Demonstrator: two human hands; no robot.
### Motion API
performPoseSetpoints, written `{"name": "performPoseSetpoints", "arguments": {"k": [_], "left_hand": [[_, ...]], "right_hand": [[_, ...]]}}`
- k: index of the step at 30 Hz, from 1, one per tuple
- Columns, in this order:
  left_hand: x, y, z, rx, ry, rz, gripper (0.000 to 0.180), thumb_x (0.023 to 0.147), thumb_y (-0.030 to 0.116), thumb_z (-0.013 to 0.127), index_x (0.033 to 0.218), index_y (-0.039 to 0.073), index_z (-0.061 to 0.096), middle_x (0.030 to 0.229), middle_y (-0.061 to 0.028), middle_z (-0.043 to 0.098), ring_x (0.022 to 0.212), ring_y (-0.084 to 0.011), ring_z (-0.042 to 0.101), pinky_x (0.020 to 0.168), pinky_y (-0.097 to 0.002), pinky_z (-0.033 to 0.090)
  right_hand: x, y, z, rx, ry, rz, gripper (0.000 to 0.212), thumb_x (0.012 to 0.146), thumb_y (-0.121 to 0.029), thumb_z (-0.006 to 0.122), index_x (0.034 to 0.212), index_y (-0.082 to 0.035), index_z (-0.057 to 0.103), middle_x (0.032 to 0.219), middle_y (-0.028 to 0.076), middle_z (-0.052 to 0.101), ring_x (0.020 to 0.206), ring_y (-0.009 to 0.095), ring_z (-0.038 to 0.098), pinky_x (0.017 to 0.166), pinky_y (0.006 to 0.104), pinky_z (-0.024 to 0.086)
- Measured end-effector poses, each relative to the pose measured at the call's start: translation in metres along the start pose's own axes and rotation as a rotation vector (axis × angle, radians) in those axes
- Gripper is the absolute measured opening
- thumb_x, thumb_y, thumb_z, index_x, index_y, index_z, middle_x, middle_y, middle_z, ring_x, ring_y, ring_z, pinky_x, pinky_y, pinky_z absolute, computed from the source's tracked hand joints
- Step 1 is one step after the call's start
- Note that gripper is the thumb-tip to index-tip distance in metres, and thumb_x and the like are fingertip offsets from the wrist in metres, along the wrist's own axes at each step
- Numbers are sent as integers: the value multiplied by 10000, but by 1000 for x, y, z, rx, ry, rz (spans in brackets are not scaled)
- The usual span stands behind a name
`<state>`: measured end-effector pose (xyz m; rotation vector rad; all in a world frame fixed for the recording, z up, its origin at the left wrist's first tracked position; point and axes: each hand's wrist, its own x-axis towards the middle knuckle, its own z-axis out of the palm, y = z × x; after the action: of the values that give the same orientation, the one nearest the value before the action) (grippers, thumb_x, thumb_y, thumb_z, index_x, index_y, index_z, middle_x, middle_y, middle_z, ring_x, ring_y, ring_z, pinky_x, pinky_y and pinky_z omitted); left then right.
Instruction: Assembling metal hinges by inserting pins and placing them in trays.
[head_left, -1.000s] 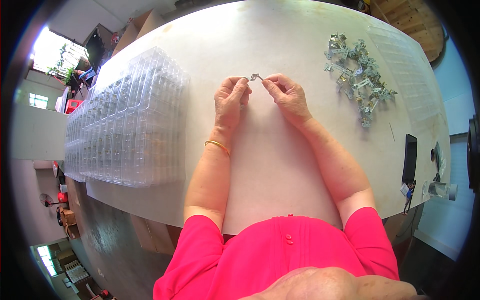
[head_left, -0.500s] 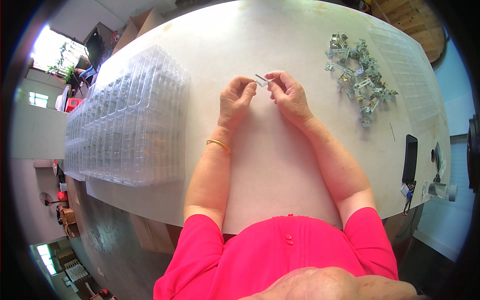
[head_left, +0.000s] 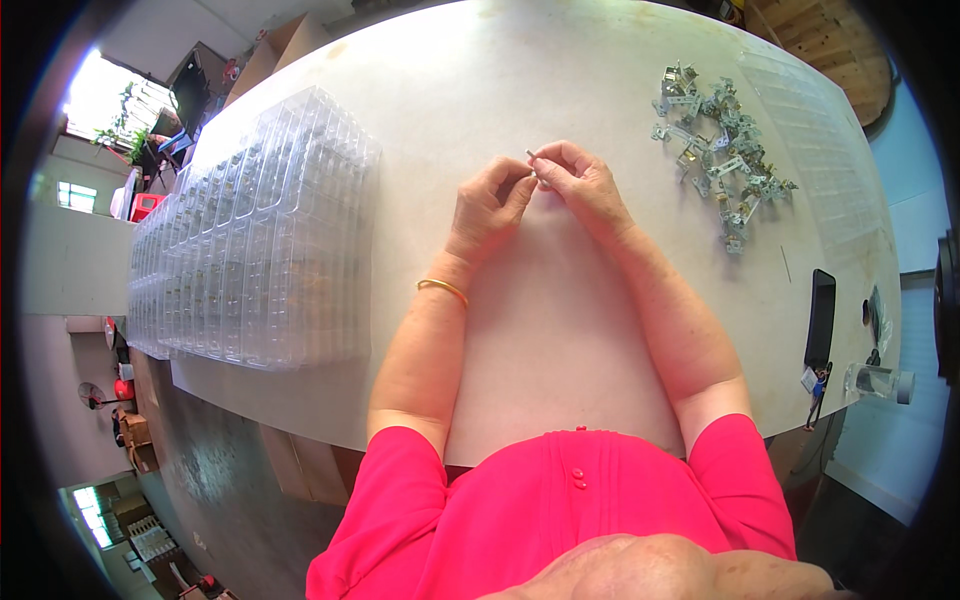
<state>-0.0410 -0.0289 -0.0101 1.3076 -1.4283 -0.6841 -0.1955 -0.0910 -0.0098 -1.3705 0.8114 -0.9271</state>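
Note:
Over the middle of the table, my left hand (head_left: 490, 207) and my right hand (head_left: 585, 188) meet at their fingertips. Both pinch one small metal bracket (head_left: 530, 154), of which only a pale end sticks out above the right fingers. Most of that piece is hidden by the fingers, so its exact shape does not show. To the right lies a loose heap of similar metal brackets (head_left: 738, 165), silvery with brass-coloured bits. Neither hand touches the heap.
A tall stack of clear plastic trays (head_left: 335, 220) holding small parts stands left on the table (head_left: 540, 340). At the right are flat clear trays (head_left: 815, 150), a thin rod (head_left: 785, 264), a black phone (head_left: 820, 318), keys (head_left: 810, 380) and a clear bottle (head_left: 878, 382) lying near the edge.
My left hand has moved right and closer to my right hand. The bracket has turned between the fingers and is now mostly covered. The heap and trays have not moved.

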Motion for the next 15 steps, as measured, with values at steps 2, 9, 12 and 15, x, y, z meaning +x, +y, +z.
{"name": "performPoseSetpoints", "arguments": {"k": [2, 9, 12, 15], "left_hand": [[-1, 1, 3, 7, 16, 70, 82, 910, 41, 682, 988, 33, 657, 796, 12, 653, 729, -42, 571, 668, -219, 485], [1, -4, 4, 78, 152, 96, 140, 895, 60, 712, 1020, 34, 654, 869, -27, 686, 772, -71, 619, 684, -231, 509], [2, -6, 2, 104, 131, 139, 180, 880, 73, 735, 1035, 32, 653, 932, -45, 691, 794, -95, 639, 699, -244, 524], [2, -1, 2, 117, 119, 137, 181, 897, 95, 710, 1060, 36, 657, 955, -65, 688, 802, -114, 645, 736, -259, 530]], "right_hand": [[1, 3, 4, 48, 44, -39, 168, 954, -176, 639, 1038, -34, 672, 928, 25, 685, 856, 97, 620, 773, 260, 520], [-1, 0, 5, 166, 53, 11, 149, 978, -169, 622, 1042, -40, 659, 935, 50, 683, 833, 112, 656, 773, 267, 566], [0, 3, 3, 141, 14, 11, 174, 987, -182, 612, 1086, -41, 640, 962, 48, 682, 854, 121, 671, 802, 277, 555], [0, 1, 3, 125, 76, -31, 136, 986, -132, 596, 1043, -20, 650, 916, 61, 678, 808, 126, 675, 743, 271, 578]]}}
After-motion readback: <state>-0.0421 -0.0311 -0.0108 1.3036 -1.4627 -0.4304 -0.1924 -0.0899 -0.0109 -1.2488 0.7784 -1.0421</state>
